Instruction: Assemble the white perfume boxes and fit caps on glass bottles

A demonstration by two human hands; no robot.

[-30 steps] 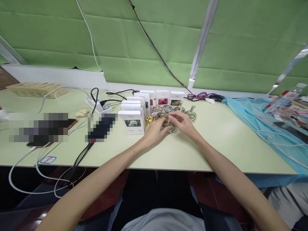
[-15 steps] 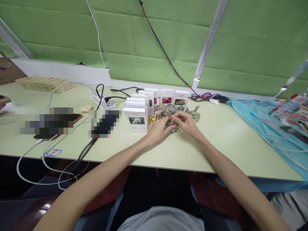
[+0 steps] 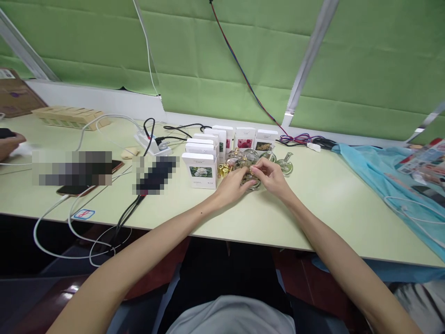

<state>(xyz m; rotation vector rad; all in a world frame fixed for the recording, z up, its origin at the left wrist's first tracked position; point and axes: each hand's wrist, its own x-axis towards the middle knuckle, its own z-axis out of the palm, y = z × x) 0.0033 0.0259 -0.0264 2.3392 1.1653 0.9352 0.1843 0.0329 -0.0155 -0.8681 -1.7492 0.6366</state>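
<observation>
My left hand [image 3: 232, 188] is closed around a small round glass bottle [image 3: 256, 184], thumb along its near side. At the bottle's top, the fingertips of my right hand [image 3: 273, 180] pinch a small gold-coloured piece, mostly hidden by the fingers. Several similar round glass bottles are crowded just behind my hands, and a clear glass bottle [image 3: 285, 164] with a slim neck stands to their right. Shiny gold pieces [image 3: 223, 170] lie left of the bottles. White boxes with flower pictures stand behind and to the left, the nearest a white-flower box [image 3: 200, 171].
A phone [image 3: 74, 189], white cables and a power strip [image 3: 153, 144] occupy the left side. Yellowish cartons [image 3: 71, 117] sit farther back. Another person's hand [image 3: 12, 144] shows at the left edge. Blue plastic sheeting [image 3: 368, 167] covers the table's right end.
The view has shifted slightly, so the scene sits a little farther right. Both hands stay at the same bottle in nearly the same pose. The other person's hand shows more, with a dark object.
</observation>
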